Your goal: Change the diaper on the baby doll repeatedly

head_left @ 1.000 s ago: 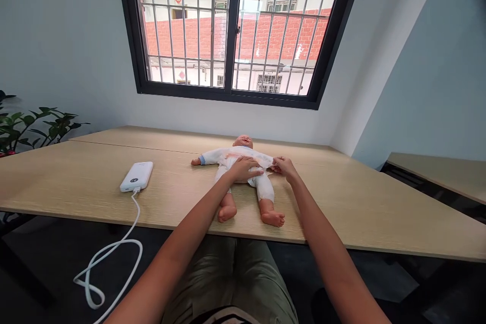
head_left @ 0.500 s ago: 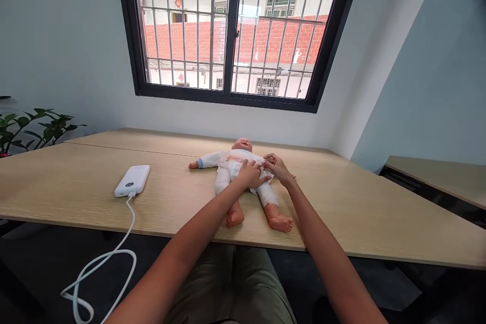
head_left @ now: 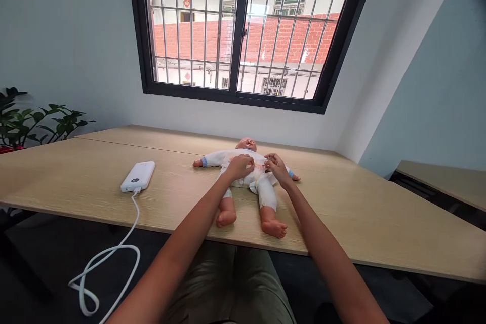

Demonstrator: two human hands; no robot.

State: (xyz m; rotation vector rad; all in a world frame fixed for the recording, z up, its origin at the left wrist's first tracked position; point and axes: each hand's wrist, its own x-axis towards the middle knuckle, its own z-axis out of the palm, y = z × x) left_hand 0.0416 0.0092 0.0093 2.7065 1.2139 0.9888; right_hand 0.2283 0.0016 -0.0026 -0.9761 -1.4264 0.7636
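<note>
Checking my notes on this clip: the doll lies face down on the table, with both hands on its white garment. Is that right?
Not quite: the head view shows the doll lying face up, not face down. The rest holds: the left hand and right hand are on its white garment, on the table.

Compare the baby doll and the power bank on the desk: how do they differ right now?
The baby doll is much larger than the white power bank. The doll lies on its back with limbs spread; the power bank is a flat slab with a white cable running off the desk. The left hand and right hand touch the doll, not the power bank. Both lie on the wooden desk.
</note>
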